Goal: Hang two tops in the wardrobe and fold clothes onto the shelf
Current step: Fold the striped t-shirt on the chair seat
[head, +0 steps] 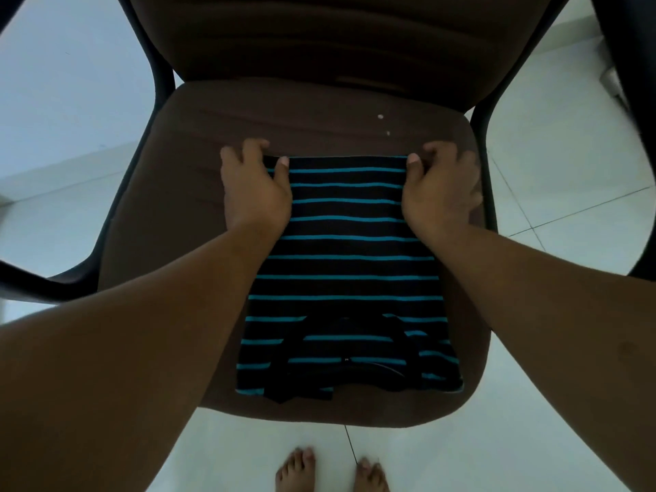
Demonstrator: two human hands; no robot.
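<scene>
A black top with thin teal stripes (346, 264) lies folded into a long strip on the brown chair seat (149, 193), its neckline toward me. My left hand (253, 188) pinches the far left corner of the top between thumb and curled fingers. My right hand (442, 188) pinches the far right corner the same way. Both hands sit at the top's far edge, near the middle of the seat.
The chair has a brown backrest (337, 33) and black armrests (53, 282) on both sides. White tiled floor (553, 129) surrounds it. My bare feet (332, 472) stand just in front of the seat. No wardrobe or shelf is in view.
</scene>
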